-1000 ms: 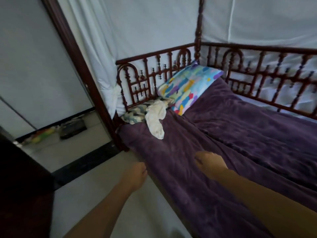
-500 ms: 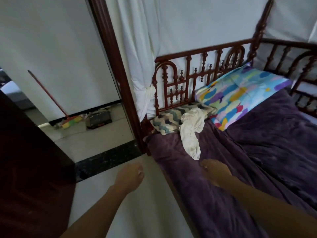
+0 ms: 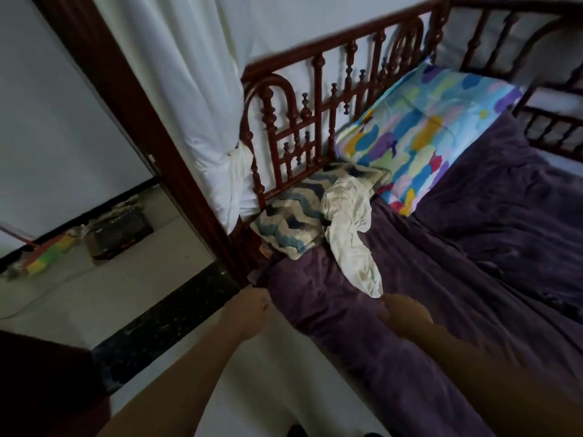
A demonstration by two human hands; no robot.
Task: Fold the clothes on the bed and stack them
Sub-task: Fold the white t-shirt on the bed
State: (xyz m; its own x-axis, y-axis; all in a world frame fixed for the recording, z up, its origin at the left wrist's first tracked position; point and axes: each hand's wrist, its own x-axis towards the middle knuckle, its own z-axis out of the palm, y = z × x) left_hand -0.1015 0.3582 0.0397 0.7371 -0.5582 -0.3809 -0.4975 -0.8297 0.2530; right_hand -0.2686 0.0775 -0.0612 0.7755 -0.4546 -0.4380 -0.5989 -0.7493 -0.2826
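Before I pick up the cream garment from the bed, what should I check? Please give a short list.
1. Cream garment within reach of right hand: ok, its tip lies just ahead.
2. Right hand grips it: cannot tell, fingers hidden.
3. Left hand free: ok.
4. Garment lies alone: not ok, its upper part rests on the chevron cloth.
5. Purple blanket offers room for folding: ok.

colourful pillow [image 3: 422,134] | white curtain [image 3: 195,99], gathered | broom [image 3: 47,257] and dark box [image 3: 121,230] on floor [image 3: 94,304]

Crumpled cream garment [image 3: 351,234] draped over zigzag-patterned cloth [image 3: 290,222] at bed's [image 3: 441,279] head.
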